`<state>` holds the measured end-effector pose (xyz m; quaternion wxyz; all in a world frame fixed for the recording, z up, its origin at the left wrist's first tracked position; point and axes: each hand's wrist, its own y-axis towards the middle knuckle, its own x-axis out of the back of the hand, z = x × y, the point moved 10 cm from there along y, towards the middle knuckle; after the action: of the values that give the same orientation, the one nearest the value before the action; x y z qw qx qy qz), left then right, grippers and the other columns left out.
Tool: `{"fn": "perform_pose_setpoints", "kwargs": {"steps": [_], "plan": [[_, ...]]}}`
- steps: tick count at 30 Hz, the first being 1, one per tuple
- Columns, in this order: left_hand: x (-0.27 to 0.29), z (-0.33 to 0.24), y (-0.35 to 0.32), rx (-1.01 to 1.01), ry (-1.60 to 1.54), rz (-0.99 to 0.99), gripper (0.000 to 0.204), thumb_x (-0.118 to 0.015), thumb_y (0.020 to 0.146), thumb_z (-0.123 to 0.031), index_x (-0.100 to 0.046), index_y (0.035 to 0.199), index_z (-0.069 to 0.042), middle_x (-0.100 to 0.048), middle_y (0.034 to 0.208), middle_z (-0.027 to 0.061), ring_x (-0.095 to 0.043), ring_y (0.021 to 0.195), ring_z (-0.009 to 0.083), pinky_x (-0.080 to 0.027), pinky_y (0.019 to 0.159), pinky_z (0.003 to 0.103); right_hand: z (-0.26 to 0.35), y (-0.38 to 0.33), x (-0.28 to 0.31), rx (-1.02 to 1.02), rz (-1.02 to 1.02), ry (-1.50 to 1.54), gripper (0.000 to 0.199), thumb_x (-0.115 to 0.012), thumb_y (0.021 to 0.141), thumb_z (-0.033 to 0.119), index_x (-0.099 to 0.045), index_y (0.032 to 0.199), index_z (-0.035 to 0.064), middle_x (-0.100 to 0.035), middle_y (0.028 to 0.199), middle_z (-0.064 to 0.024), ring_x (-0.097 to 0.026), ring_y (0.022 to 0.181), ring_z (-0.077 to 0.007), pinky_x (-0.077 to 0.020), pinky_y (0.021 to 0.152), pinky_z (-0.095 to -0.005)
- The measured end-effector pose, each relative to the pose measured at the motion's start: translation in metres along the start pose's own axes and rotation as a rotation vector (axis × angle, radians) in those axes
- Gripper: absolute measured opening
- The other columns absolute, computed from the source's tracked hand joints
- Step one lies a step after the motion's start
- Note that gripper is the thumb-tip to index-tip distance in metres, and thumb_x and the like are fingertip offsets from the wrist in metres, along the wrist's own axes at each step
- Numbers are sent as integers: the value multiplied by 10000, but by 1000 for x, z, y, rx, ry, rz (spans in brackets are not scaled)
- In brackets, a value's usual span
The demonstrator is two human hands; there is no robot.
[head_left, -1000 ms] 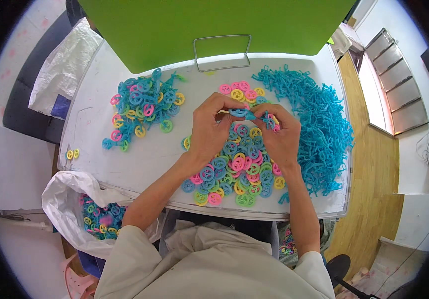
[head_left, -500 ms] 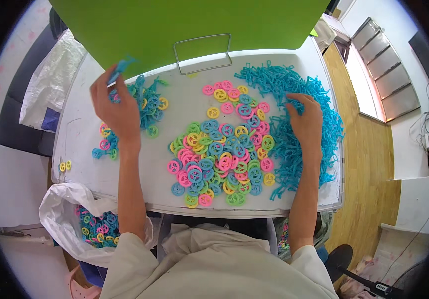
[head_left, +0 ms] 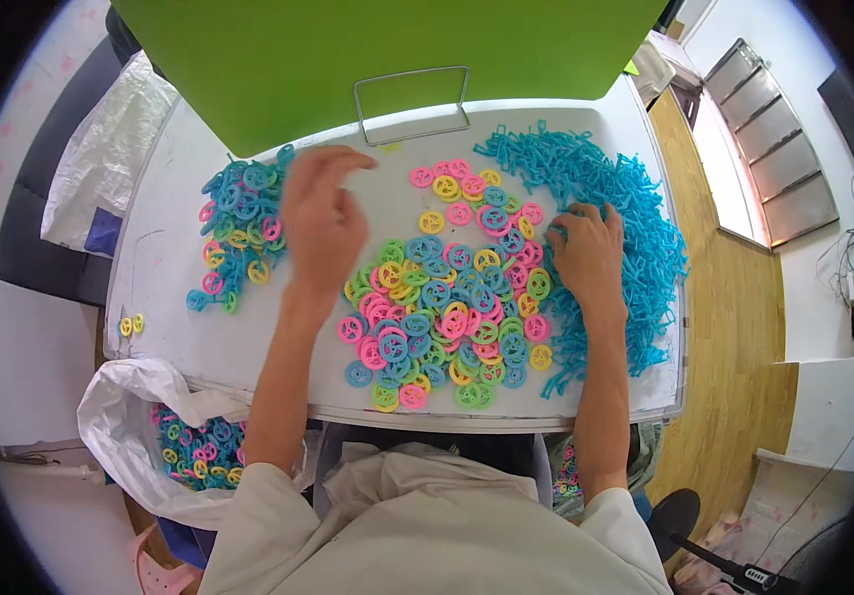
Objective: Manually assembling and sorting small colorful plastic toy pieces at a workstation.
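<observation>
My left hand (head_left: 324, 226) is over the white tabletop between the left pile and the middle heap, slightly smeared by motion. Its thumb and forefinger are apart, with nothing visible between them. At the left edge of a big pile of blue plastic pieces (head_left: 635, 268), my right hand (head_left: 589, 256) has its fingers bent down and closed on one small blue piece, mostly covered by the fingertips. Round plastic wheels (head_left: 437, 295) in pink, yellow, green and blue lie heaped in the middle. The left pile (head_left: 244, 213) mixes blue pieces with coloured wheels.
A green panel (head_left: 387, 50) with a wire handle (head_left: 412, 104) stands at the table's back. Two yellow wheels (head_left: 131, 325) lie near the left edge. A white sack (head_left: 115, 416) of blue pieces and wheels hangs open below. The white table (head_left: 318, 397) has a raised rim.
My left hand has come from above the left pile toward the middle, and the blue piece it held is gone from its fingers. My right hand has shifted slightly left and lower, its fingers closing.
</observation>
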<state>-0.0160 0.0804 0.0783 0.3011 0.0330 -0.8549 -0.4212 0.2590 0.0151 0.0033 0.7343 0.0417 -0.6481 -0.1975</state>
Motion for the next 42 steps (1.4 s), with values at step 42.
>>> {"fn": "perform_pose_setpoints", "kwargs": {"steps": [42], "plan": [[-104, -4, -60, 755, -1127, 495, 182, -586, 928, -131, -578, 1068, -15, -624, 1052, 69, -607, 999, 146, -527, 877, 292, 76, -4, -8, -109, 142, 1439, 297, -702, 817, 35, -570, 1083, 15, -628, 966, -42, -592, 853, -77, -488, 701, -210]]}}
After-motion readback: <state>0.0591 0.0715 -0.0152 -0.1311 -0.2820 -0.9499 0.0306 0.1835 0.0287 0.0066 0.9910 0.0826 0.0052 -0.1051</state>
